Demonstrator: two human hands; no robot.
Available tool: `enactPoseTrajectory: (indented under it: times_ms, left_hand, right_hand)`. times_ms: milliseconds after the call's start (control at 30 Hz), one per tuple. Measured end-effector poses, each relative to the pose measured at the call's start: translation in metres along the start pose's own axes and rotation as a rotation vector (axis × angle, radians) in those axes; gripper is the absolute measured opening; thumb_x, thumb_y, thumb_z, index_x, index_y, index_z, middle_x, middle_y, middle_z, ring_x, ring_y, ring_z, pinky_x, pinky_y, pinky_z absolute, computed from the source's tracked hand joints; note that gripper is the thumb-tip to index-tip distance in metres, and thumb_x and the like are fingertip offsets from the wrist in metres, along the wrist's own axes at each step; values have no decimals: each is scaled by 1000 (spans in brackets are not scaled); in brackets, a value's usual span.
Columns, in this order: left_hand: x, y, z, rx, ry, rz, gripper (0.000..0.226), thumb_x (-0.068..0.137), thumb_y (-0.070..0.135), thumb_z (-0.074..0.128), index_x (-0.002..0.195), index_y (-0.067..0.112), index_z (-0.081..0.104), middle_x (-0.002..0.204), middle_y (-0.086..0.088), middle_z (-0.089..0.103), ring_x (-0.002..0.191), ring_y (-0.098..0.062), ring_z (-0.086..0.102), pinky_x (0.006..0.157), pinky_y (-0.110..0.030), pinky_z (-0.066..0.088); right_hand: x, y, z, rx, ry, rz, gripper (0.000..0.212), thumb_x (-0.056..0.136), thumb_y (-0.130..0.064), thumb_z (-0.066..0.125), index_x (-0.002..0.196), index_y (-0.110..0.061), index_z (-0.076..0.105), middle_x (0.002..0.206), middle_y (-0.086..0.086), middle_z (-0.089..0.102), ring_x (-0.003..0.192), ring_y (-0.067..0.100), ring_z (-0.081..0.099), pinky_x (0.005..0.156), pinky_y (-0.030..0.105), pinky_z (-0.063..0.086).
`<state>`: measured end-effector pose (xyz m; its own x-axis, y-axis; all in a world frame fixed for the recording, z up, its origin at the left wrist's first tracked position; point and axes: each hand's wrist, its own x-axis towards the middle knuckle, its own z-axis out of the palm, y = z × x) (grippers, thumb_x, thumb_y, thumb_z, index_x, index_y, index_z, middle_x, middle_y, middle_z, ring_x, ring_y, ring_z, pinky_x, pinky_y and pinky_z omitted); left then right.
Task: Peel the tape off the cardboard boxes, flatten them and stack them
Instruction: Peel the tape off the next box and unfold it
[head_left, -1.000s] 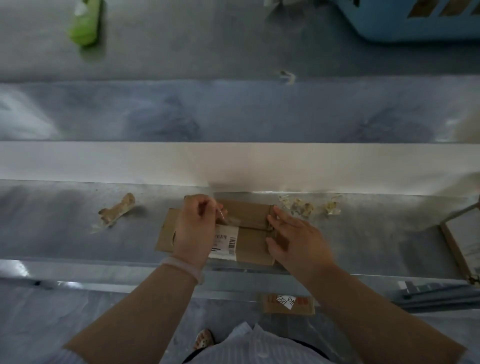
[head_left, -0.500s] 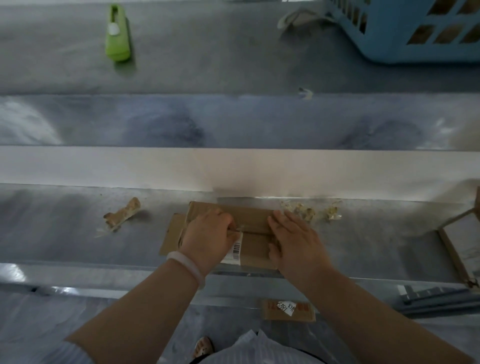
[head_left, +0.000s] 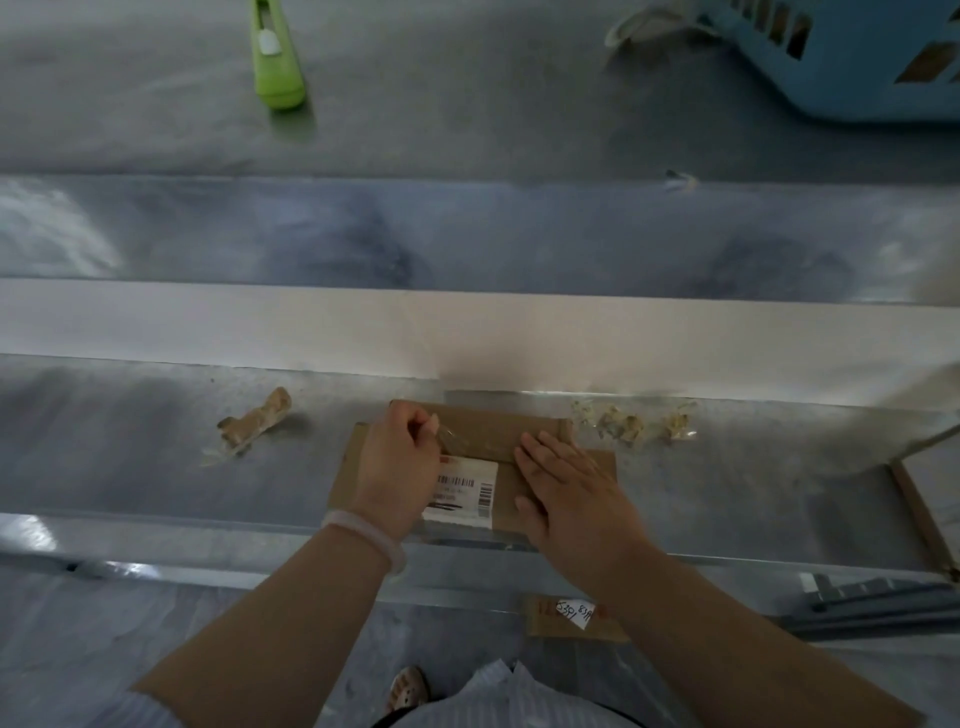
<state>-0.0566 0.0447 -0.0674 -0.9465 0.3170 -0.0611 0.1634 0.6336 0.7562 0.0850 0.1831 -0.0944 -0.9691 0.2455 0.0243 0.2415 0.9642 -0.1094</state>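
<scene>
Head view looks down on a grey metal surface (head_left: 130, 467) where a flattened brown cardboard box (head_left: 483, 426) lies near the front edge, roughly in the middle. A white shipping label (head_left: 462, 488) with barcodes sits on its near face.

The left hand (head_left: 397, 462), with a pale bracelet (head_left: 363, 535) on its wrist, rests over the box's left part. Its fingers are curled in and pinch the end of a clear strip of tape (head_left: 460, 441), which is lifted off the cardboard at that end and runs right along the box's seam. The right hand (head_left: 571, 493) lies flat on the box's right part, fingers straight and together, pressing down and gripping nothing.

To the left of the box, apart from it, lies a crumpled brown wad of tape (head_left: 254, 421). To the right, just beyond the box's far right corner, are several clear tape scraps (head_left: 634, 423). At the right edge of the surface another piece of cardboard (head_left: 922, 512) is partly in view.

Farther away, past a raised white ledge (head_left: 208, 322), a green cutter (head_left: 275, 57) lies at far left and a blue basket (head_left: 857, 57) stands at far right. Below the near edge, a small labelled cardboard piece (head_left: 571, 618) lies on the floor.
</scene>
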Motion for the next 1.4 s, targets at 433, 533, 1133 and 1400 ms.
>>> enactPoseTrajectory:
  times_ms: [433, 533, 1133, 1400]
  left_hand:
    - [2, -11, -16, 54, 48, 402, 7, 84, 19, 66, 79, 23, 64, 84, 9, 59, 71, 0, 55, 67, -15, 49]
    - [6, -14, -12, 357, -19, 707, 10, 82, 22, 58, 77, 22, 66, 85, 5, 55, 76, -12, 51, 71, -31, 48]
    - [1, -6, 5, 417, -237, 478, 12, 84, 35, 60, 91, 27, 66, 96, 7, 57, 91, -14, 53, 82, -32, 46]
    - [6, -5, -7, 165, -188, 302, 21, 86, 11, 59, 69, 22, 54, 73, 12, 55, 66, -2, 53, 58, -19, 42]
  right_hand:
    - [2, 1, 6, 10, 48, 11, 54, 90, -43, 37, 127, -15, 63, 136, 0, 58, 127, 17, 53, 108, 39, 27]
    - [1, 1, 6, 9, 58, 8, 53, 90, -43, 37, 128, -15, 63, 136, 0, 58, 128, 17, 53, 109, 39, 26]
    - [4, -7, -1, 66, 49, 49, 57, 87, -42, 36, 133, -17, 58, 137, 2, 58, 128, 20, 53, 111, 39, 31]
    - [4, -17, -2, -84, 36, 75, 55, 91, -52, 35, 129, -25, 62, 133, 2, 60, 122, 22, 55, 106, 41, 36]
